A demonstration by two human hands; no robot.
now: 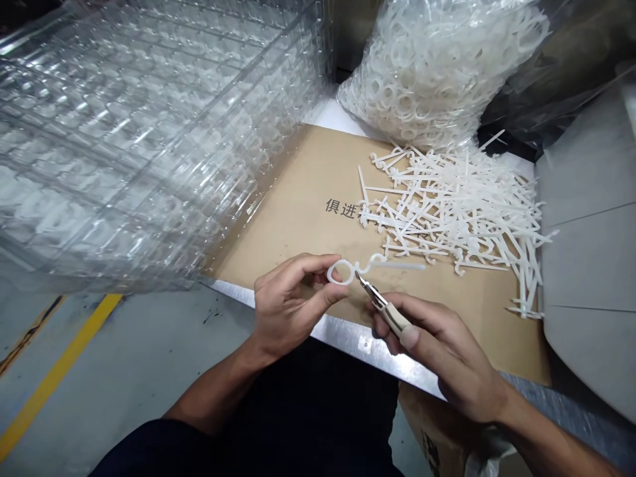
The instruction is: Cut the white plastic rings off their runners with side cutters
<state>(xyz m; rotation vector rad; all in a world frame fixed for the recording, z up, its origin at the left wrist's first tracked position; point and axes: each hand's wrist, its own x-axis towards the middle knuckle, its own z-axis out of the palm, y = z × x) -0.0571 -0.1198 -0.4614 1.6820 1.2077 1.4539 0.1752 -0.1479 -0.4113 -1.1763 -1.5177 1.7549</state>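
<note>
My left hand (293,305) pinches a white plastic ring-ended hook (348,270), whose long thin stem points right. My right hand (437,351) is shut on a pair of small side cutters (382,311) with beige grips. Their metal jaws sit right beside the ring and hook's curve, and I cannot tell whether they touch it. Just beyond the hands, a loose heap of similar white plastic hooks (457,212) lies on a tan cardboard sheet (298,225) printed with dark Chinese characters.
Stacked transparent plastic trays (139,146) fill the left side. A bulging bag of white plastic rings (432,79) sits behind the heap. Grey panels (591,232) stand at the right. The table has a metal edge (358,348), with a cardboard box (432,437) below it and a yellow-striped floor (59,371) at the left.
</note>
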